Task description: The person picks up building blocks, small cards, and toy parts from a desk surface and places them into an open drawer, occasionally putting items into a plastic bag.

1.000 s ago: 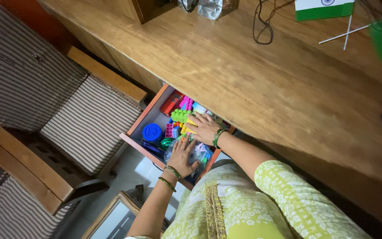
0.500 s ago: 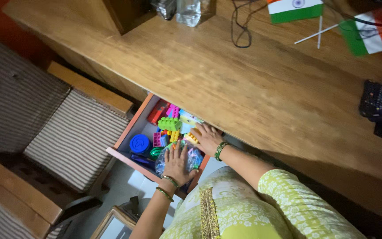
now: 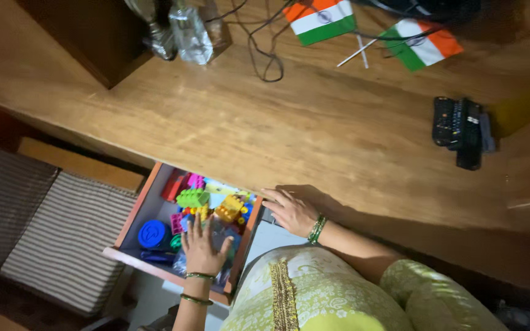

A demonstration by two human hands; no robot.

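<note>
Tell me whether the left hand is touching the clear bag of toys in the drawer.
Touching. The head view shows the left hand lying flat on the clear bag, no gap visible.

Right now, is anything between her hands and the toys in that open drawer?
Nothing visible for the left hand: it lies flat on the clear plastic bag of toys in the drawer. The right hand is outside it, at the desk edge, with the drawer's side wall between it and the building blocks.

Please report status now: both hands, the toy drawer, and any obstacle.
Left hand flat on clear bag of toys in open drawer. Right hand open on desk edge. Nothing blocking.
</note>
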